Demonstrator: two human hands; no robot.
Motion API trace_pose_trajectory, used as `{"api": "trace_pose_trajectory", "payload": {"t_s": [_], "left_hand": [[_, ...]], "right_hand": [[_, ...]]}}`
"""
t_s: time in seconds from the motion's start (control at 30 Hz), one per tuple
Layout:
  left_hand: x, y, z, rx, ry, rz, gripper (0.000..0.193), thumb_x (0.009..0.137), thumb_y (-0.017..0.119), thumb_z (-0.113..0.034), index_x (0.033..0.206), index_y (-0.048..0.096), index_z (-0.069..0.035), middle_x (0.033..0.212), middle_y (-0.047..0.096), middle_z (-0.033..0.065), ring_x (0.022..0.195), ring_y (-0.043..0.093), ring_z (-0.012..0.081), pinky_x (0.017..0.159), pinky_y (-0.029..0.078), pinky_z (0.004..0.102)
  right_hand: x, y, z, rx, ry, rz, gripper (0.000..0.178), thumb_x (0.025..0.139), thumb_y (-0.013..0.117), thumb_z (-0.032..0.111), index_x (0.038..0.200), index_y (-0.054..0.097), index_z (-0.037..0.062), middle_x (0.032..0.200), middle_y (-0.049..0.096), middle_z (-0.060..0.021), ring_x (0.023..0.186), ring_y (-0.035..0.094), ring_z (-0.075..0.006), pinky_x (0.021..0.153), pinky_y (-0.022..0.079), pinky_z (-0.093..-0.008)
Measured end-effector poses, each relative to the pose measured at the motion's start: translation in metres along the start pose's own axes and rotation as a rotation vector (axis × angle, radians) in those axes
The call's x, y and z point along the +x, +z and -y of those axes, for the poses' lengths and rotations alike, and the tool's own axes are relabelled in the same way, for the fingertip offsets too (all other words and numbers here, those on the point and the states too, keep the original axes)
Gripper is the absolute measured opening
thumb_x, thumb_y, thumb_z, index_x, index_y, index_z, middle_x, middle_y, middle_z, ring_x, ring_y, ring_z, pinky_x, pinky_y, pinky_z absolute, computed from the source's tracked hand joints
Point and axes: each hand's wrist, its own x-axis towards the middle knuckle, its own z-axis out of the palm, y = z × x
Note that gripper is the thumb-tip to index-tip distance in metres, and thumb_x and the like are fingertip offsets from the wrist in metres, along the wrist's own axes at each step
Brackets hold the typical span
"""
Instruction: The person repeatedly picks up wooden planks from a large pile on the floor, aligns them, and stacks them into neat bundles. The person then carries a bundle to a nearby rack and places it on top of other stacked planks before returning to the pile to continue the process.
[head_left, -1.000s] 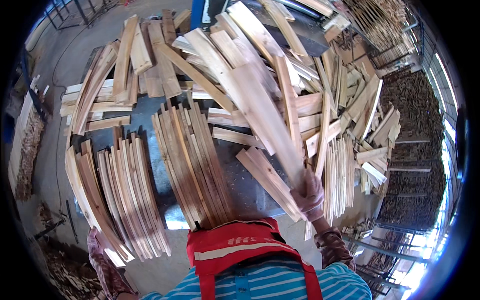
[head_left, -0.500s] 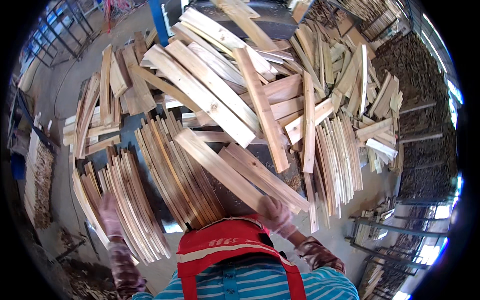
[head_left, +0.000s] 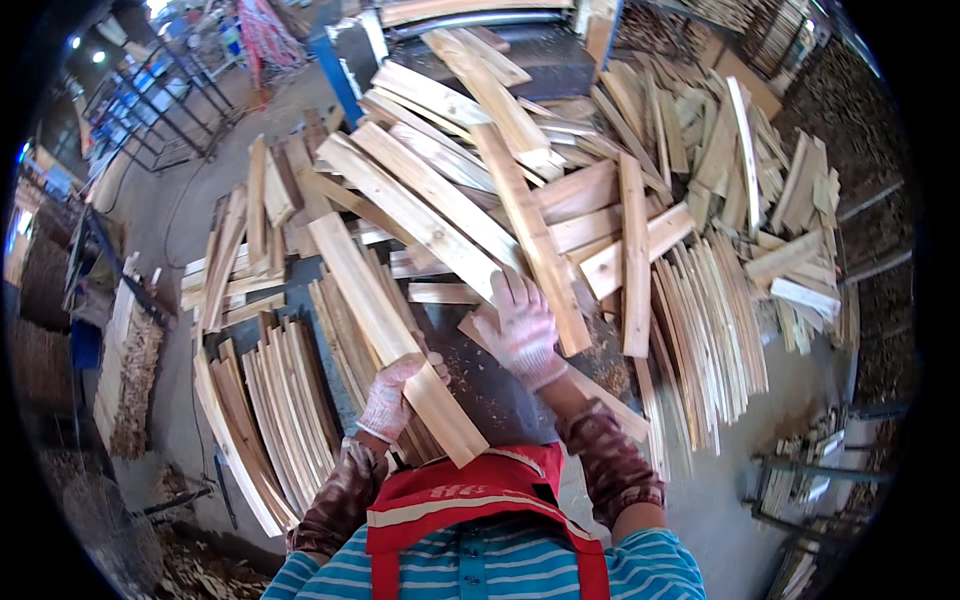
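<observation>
My left hand [head_left: 391,402], in a pale knitted glove, is closed around a wooden board [head_left: 372,293]. The board slants from the far left down to the red apron [head_left: 465,500], lying over a row of upright-packed boards [head_left: 342,330]. My right hand [head_left: 522,335], gloved alike, is stretched flat with fingers spread. Its fingertips are at the near end of a long pale board [head_left: 415,215] in the pile; whether they press on it I cannot tell. Under my right wrist another board [head_left: 612,402] is partly hidden.
Loose boards [head_left: 575,190] lie crisscrossed across the far side of the dark table [head_left: 470,385]. Rows of boards stand at the left [head_left: 290,400] and right [head_left: 712,335]. A blue post [head_left: 338,80] rises at the back, and metal racks [head_left: 160,105] stand far left.
My left hand has come from the left row to the middle and now grips a board. My right hand has let go of a board near the apron and reached forward, fingers spread.
</observation>
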Motion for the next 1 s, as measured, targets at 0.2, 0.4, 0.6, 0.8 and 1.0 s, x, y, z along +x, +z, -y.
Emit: {"api": "trace_pose_trajectory", "payload": {"t_s": [0.2, 0.4, 0.6, 0.8, 1.0], "left_hand": [[0.004, 0.014, -0.007, 0.064, 0.030, -0.019, 0.038, 0.094, 0.068, -0.027, 0.119, 0.059, 0.000, 0.099, 0.069, 0.0137, 0.091, 0.068, 0.0270, 0.086, 0.057, 0.0436], [0.026, 0.023, -0.020, -0.071, 0.177, -0.121, 0.039, 0.098, 0.067, -0.036, 0.117, 0.062, -0.002, 0.098, 0.069, 0.0138, 0.088, 0.070, 0.0270, 0.084, 0.060, 0.0431], [0.068, 0.006, -0.025, -0.072, 0.195, -0.007, 0.042, 0.088, 0.069, -0.025, 0.117, 0.060, 0.004, 0.102, 0.067, 0.0151, 0.095, 0.068, 0.0284, 0.093, 0.058, 0.0474], [0.044, 0.017, -0.012, -0.015, 0.216, -0.131, 0.044, 0.083, 0.070, -0.020, 0.117, 0.062, 0.008, 0.098, 0.069, 0.0163, 0.090, 0.070, 0.0299, 0.088, 0.060, 0.0473], [0.032, 0.030, -0.017, 0.204, 0.185, -0.030, 0.051, 0.086, 0.076, -0.030, 0.120, 0.062, 0.005, 0.104, 0.071, 0.0156, 0.095, 0.071, 0.0288, 0.088, 0.060, 0.0448]], "right_hand": [[0.062, 0.050, -0.024, -0.273, -0.042, 0.229, 0.070, 0.077, 0.067, 0.019, 0.143, 0.046, 0.0064, 0.124, 0.055, -0.0211, 0.107, 0.060, -0.0376, 0.086, 0.052, -0.0487], [-0.019, -0.004, 0.040, 0.383, 0.046, 0.534, 0.061, 0.088, 0.061, 0.047, 0.138, 0.052, 0.0135, 0.130, 0.058, -0.0202, 0.110, 0.061, -0.0424, 0.084, 0.054, -0.0515], [-0.038, -0.032, 0.016, 0.204, -0.054, 0.206, 0.064, 0.092, 0.059, 0.051, 0.144, 0.049, 0.0142, 0.137, 0.054, -0.0214, 0.131, 0.049, -0.0418, 0.103, 0.044, -0.0554], [-0.034, 0.011, -0.107, -0.314, 0.336, 0.311, 0.064, 0.095, 0.058, 0.030, 0.152, 0.039, 0.0080, 0.139, 0.059, -0.0200, 0.112, 0.065, -0.0393, 0.095, 0.053, -0.0475], [-0.080, -0.038, -0.038, 1.206, 0.438, 0.240, 0.046, 0.093, 0.066, 0.020, 0.137, 0.058, 0.0072, 0.110, 0.070, -0.0150, 0.096, 0.070, -0.0314, 0.093, 0.054, -0.0398]]}}
